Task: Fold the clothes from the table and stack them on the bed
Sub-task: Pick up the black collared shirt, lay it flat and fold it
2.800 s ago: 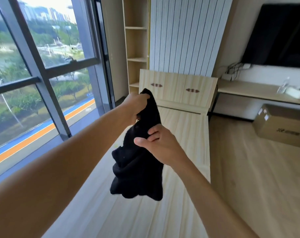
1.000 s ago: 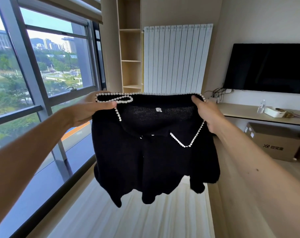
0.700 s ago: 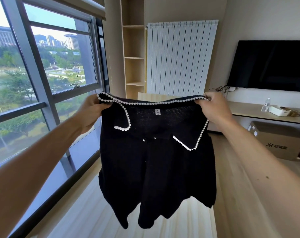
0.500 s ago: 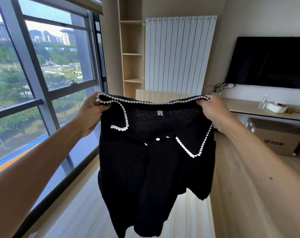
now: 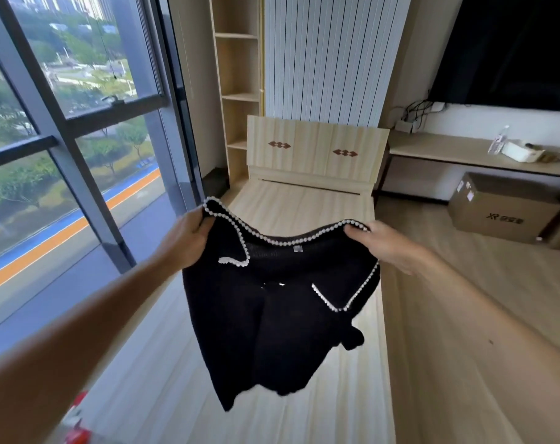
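Here both hands' grip, left hand (image 5: 189, 233) and right hand (image 5: 385, 243), pinches the hanging black top (image 5: 272, 315).

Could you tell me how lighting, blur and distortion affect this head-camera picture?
Head view: daylight from the window leaves the black top nearly detailless; its hem is motion-blurred; wide-angle distortion bows the window frames and stretches the forearms.

I read "XR" in dark print on the side of the cardboard box (image 5: 504, 208), followed by a few characters too blurred to make out. The garment's small neck label is illegible.
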A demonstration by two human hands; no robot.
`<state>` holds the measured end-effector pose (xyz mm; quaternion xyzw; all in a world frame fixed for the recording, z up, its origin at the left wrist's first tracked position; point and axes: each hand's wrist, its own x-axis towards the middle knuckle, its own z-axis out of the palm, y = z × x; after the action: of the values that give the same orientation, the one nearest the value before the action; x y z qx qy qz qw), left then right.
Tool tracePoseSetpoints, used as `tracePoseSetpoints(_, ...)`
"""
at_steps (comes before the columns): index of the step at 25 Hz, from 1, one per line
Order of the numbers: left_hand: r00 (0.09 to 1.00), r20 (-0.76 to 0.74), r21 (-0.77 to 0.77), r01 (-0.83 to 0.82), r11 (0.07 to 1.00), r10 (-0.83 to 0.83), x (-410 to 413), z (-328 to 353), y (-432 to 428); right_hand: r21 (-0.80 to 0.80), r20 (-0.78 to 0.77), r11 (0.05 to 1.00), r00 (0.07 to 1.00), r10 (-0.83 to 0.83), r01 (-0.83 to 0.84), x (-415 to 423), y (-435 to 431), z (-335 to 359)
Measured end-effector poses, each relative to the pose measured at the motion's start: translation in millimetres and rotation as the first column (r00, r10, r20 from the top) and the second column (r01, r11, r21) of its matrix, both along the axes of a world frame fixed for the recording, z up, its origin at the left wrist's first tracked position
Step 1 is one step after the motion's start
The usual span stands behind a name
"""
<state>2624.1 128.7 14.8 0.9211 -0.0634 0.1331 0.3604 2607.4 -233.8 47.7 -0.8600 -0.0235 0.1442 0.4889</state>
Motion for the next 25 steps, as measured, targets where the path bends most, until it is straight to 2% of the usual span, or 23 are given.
tracePoseSetpoints(3, 0.991, 0.035, 0.212, 0.121, 0.970, -0.132, -14.4, -35.4, 10.5, -0.048, -0.194, 0.972, 0.956, 0.218, -0.231, -17.1, -10.2, -37.3)
tracePoseSetpoints(5, 0.984, -0.022, 0.321, 0.175, 0.931, -0.177, -17.8, -57.7, 20.2, -0.149, -0.311, 0.927, 0.907, 0.286, -0.344, -18.6, -12.3, -62.7)
tracePoseSetpoints(7, 0.965, -0.123, 0.385, 0.262, 0.885, -0.232, -22.3, -79.2, 24.1, -0.137, -0.417, 0.884, 0.835, 0.358, -0.447, -14.3, -9.3, -85.6)
tracePoseSetpoints(9, 0.934, -0.213, 0.384, 0.351, 0.854, -0.287, -26.3, -96.8, 31.1, -0.050, -0.503, 0.845, 0.745, 0.439, -0.532, -5.0, -6.0, -103.9)
tracePoseSetpoints(12, 0.881, -0.346, 0.265, 0.422, 0.867, -0.323, -13.6, -122.1, 43.3, 0.059, -0.589, 0.831, 0.652, 0.477, -0.554, 21.6, -10.2, -138.4)
tracePoseSetpoints(14, 0.851, -0.418, 0.202, 0.427, 0.881, -0.317, 13.8, -149.9, 51.5, 0.086, -0.601, 0.885, 0.685, 0.412, -0.457, 47.7, -15.1, -174.7)
tracePoseSetpoints(16, 0.845, -0.460, 0.206, 0.402, 0.892, -0.274, 60.7, -192.0, 52.1, 0.011, -0.568, 0.947, 0.777, 0.270, -0.322, 82.6, -16.7, -226.2)
tracePoseSetpoints(19, 0.866, -0.462, 0.260, 0.340, 0.904, -0.192, 144.0, -279.4, 29.2, -0.178, -0.422, 0.972, 0.904, 0.064, -0.152, 137.2, -13.8, -321.2)
tracePoseSetpoints(22, 0.903, -0.419, 0.306, 0.238, 0.922, -0.093, 221.3, -391.4, -13.6, -0.386, -0.237, 0.920, 0.956, -0.174, 0.071, 196.0, -8.7, -432.7)
tracePoseSetpoints(25, 0.903, -0.429, 0.395, 0.177, 0.902, 0.011, 233.8, -507.5, -47.0, -0.515, -0.029, 0.789, 0.913, -0.406, 0.334, 224.2, -1.9, -536.1)
